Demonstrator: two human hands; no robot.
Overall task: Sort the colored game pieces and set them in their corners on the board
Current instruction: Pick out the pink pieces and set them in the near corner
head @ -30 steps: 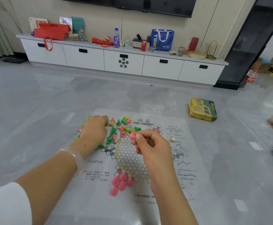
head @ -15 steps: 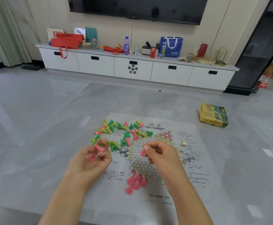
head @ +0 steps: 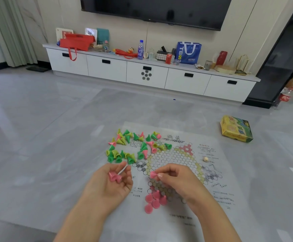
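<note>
L hand (head: pixel 113 182) back, pink piece (head: pixel 114 176) in palm

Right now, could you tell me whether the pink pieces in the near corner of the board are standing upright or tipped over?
Upright: the pink pieces stand clustered on their bases at the board's near corner.

left hand (head: pixel 113 182) palm up (fingers curled) | right hand (head: pixel 174 178) pinch grip
</note>
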